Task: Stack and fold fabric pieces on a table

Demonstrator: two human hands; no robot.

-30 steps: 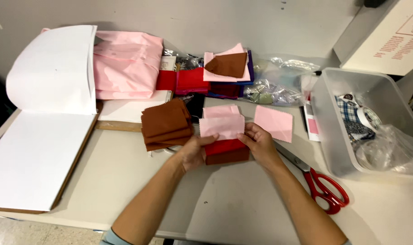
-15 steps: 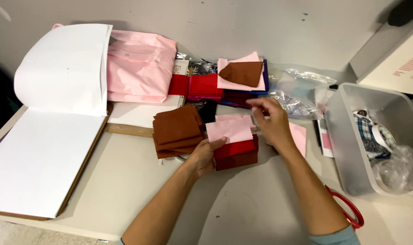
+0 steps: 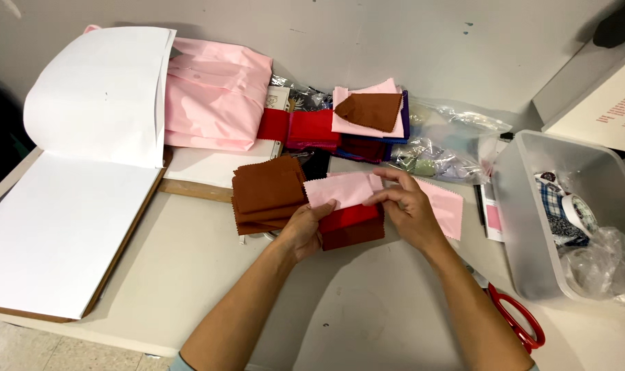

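Note:
A pink fabric swatch (image 3: 341,188) with pinked edges is held between both hands just above the table. My left hand (image 3: 304,230) grips its left end and rests on a small stack of red swatches (image 3: 352,225). My right hand (image 3: 407,207) pinches its right edge. To the left, touching the red stack, lies a pile of brown swatches (image 3: 266,194). Another pink swatch (image 3: 444,206) lies flat behind my right hand.
A large open sketch pad (image 3: 72,199) fills the left. Folded pink cloth (image 3: 216,96), red, purple and brown fabric pieces (image 3: 354,120) and plastic bags (image 3: 443,148) line the back. A clear bin (image 3: 532,227) stands right; red-handled scissors (image 3: 522,323) lie near the front.
My right hand came down from the top edge of the pink swatch to pinch its right side. The view shifted slightly to the left.

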